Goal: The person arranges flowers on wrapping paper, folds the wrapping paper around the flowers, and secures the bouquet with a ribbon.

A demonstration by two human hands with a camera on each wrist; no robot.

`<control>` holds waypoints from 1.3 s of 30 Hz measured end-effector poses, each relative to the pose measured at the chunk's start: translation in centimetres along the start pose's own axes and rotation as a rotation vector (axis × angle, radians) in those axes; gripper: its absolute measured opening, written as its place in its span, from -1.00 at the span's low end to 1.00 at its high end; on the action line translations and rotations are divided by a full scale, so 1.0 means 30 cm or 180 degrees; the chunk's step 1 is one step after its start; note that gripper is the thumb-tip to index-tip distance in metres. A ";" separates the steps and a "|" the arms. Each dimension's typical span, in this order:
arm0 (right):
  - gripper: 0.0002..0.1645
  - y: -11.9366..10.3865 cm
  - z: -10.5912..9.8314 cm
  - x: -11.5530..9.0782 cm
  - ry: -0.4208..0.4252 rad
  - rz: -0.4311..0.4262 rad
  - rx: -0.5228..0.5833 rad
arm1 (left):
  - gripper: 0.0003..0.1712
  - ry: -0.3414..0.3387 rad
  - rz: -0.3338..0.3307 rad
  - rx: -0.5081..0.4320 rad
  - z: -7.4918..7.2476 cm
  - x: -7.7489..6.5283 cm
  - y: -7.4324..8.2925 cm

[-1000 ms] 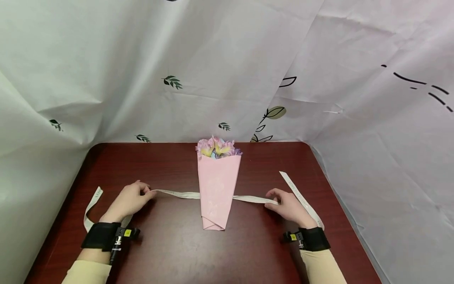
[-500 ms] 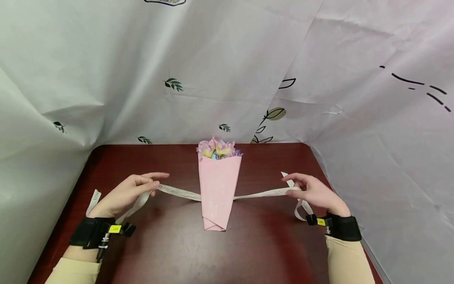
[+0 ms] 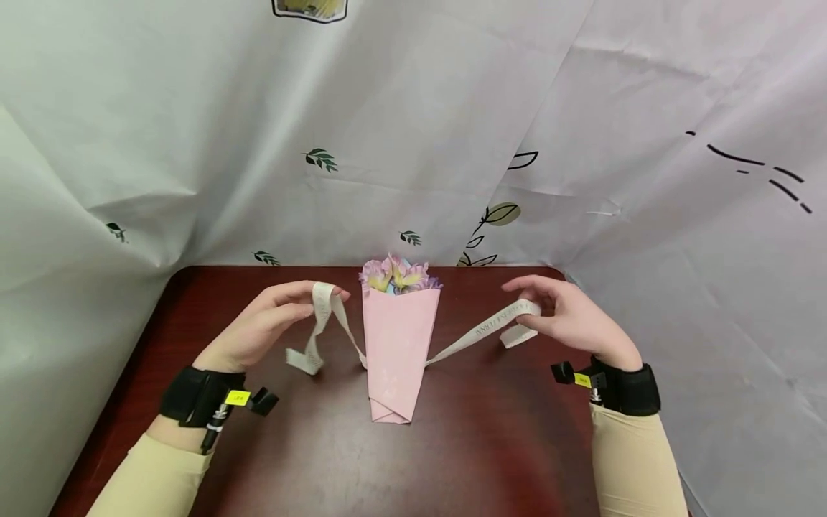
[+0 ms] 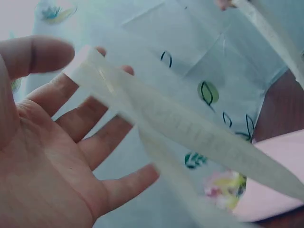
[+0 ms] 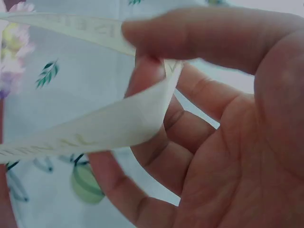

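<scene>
A bouquet (image 3: 399, 359) of pink and purple flowers in pink wrapping paper lies mid-table, blossoms toward the back. Beneath it passes a white lettered ribbon (image 3: 481, 332), coming out on both sides. My left hand (image 3: 258, 327) is raised to the bouquet's left with extended fingers. The ribbon's left part (image 4: 156, 111) is draped over those fingers, its end dangling; in the left wrist view the thumb (image 4: 50, 54) looks apart from them. On the other side, my right hand (image 3: 571, 316) pinches the ribbon's right part (image 5: 118, 114) between thumb and index finger, with a short end folded back.
The dark red-brown table (image 3: 452, 467) has rounded back corners. A pale hanging sheet (image 3: 413, 129) printed with leaves closes off the back and sides. Each wrist carries a black strap (image 3: 625, 389) with a small camera.
Both hands have risen from the table and moved toward its back, the left also inward. The ribbon's two sides came up with them, and its loose ends swung in from the outer edges.
</scene>
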State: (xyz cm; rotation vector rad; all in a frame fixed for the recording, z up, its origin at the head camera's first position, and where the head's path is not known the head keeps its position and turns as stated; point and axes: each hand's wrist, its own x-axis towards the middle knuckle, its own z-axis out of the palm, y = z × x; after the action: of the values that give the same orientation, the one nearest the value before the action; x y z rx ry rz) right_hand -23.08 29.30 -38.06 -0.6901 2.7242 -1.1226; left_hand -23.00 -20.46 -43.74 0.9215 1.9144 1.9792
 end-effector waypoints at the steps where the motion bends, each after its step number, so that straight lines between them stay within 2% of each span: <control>1: -0.48 -0.019 -0.004 0.014 0.0039 -0.0014 -0.0078 | -0.56 0.0007 0.0027 0.0002 0.011 0.016 0.009; 6: -0.41 -0.105 -0.010 0.096 0.0359 -0.0081 -0.0334 | -0.51 0.0243 0.0008 0.0077 0.074 0.099 0.053; 9: -0.44 -0.156 -0.009 0.150 0.0592 -0.0172 -0.0341 | -0.54 0.0408 -0.0016 0.0130 0.119 0.160 0.084; 15: -0.46 -0.266 -0.001 0.247 0.0943 -0.0209 -0.0337 | -0.50 0.0526 0.0169 0.0104 0.198 0.293 0.137; 18: -0.48 -0.313 0.010 0.282 0.1067 -0.0295 -0.0323 | -0.42 0.0628 0.0107 0.0192 0.228 0.349 0.153; 22: -0.52 -0.363 0.031 0.314 0.1187 -0.0426 -0.0265 | -0.28 0.0804 -0.0121 0.0529 0.257 0.406 0.159; 26: -0.58 -0.401 0.053 0.336 0.1277 -0.0473 -0.0162 | -0.17 0.0915 -0.0220 0.0940 0.272 0.442 0.152; 29: -0.61 -0.424 0.069 0.351 0.1311 -0.0484 -0.0057 | -0.10 0.0851 -0.0272 0.1116 0.279 0.454 0.147; 35: -0.61 -0.447 0.098 0.375 0.1272 -0.0568 -0.0045 | 0.01 0.0422 -0.0377 0.1282 0.295 0.451 0.144; 37: -0.60 -0.447 0.107 0.381 0.1259 -0.0568 -0.0050 | -0.07 0.0301 -0.0348 0.1385 0.300 0.449 0.140; 39: -0.58 -0.442 0.115 0.385 0.1255 -0.0548 -0.0053 | -0.24 0.0218 -0.0332 0.1426 0.306 0.449 0.134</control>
State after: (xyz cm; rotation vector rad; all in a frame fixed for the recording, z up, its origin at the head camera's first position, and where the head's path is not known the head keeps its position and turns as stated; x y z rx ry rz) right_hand -27.55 13.63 -30.60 -0.7930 3.0461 -1.4091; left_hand -27.06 -5.74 -36.75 0.8369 2.4470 1.5691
